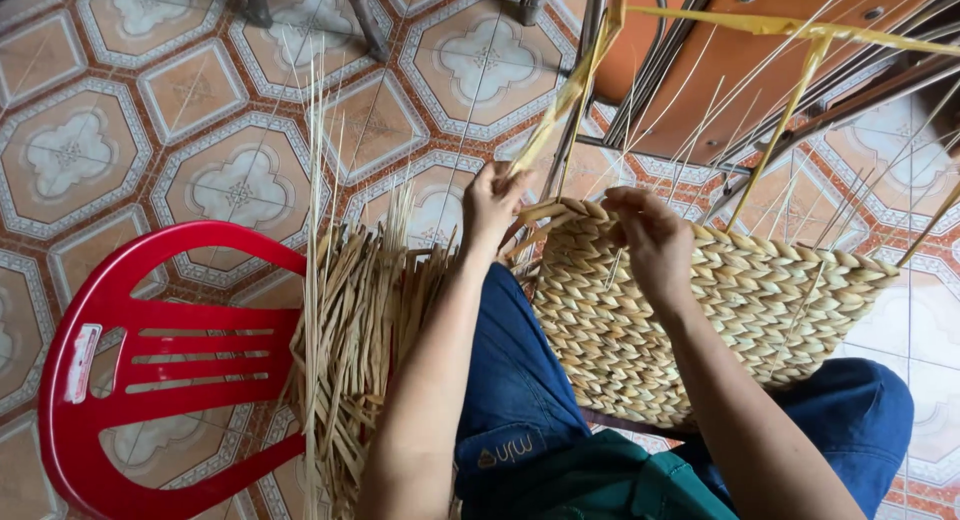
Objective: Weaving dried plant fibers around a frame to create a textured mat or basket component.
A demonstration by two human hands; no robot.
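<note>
Where the red plastic chair stands left of the woven basket, a bundle of dry straw strips lies between them. At the basket's near-left rim, the left hand pinches shut on a yellow strand pulled taut upward. The basket rests on the lap; it looks light, springy yet firm, best gripped by its rim. The right hand presses closed fingers on that rim.

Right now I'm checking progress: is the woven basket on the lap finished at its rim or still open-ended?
Unfinished: loose strands stick up from the woven basket rim, and both hands, left and right, work there.
</note>
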